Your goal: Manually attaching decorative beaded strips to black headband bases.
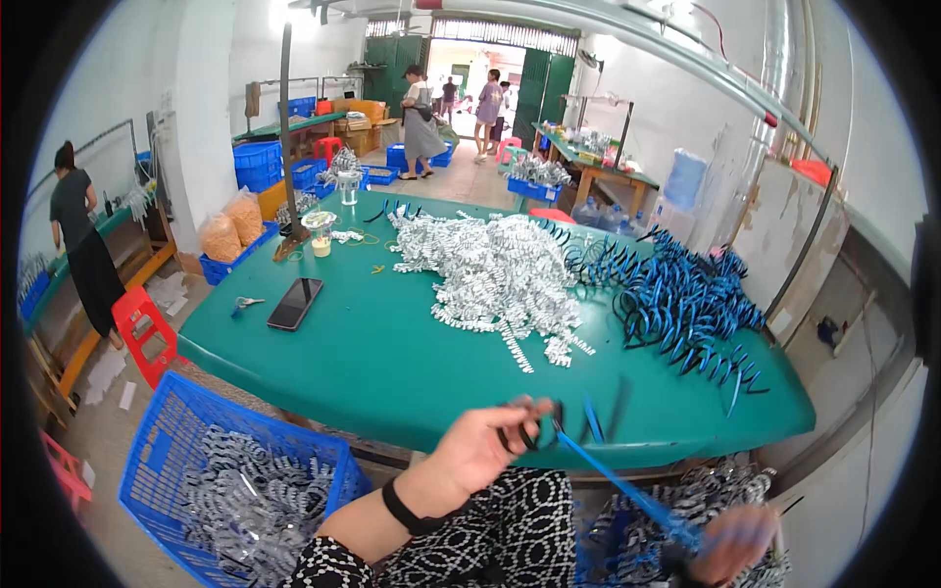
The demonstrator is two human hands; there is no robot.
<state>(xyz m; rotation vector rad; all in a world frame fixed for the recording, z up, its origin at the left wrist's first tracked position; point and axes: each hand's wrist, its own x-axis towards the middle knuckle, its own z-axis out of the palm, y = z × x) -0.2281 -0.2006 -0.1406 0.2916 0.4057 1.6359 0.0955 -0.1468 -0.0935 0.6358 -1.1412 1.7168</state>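
Observation:
Over the table's front edge my left hand [475, 446] is closed, pinching the black looped end of a blue-and-black spiral strip [618, 482]. The strip stretches, nearly straight, down to my right hand [735, 542], which is blurred by motion; its fingers appear closed around the blue end. Beyond them on the green table [372, 358] lies a heap of white curled strips [490, 265]. To its right spreads a tangle of blue-and-black spiral strips [676, 294]. A short blue piece [594, 419] shows near the front edge, beside a dark smear.
A phone [295, 304], small scissors [247, 304] and a cup [321, 245] sit on the table's left. A blue crate [162, 431] of grey-white curls stands at my left; more curls [725, 490] lie below right. A red stool [145, 328] stands left. Several people are farther off.

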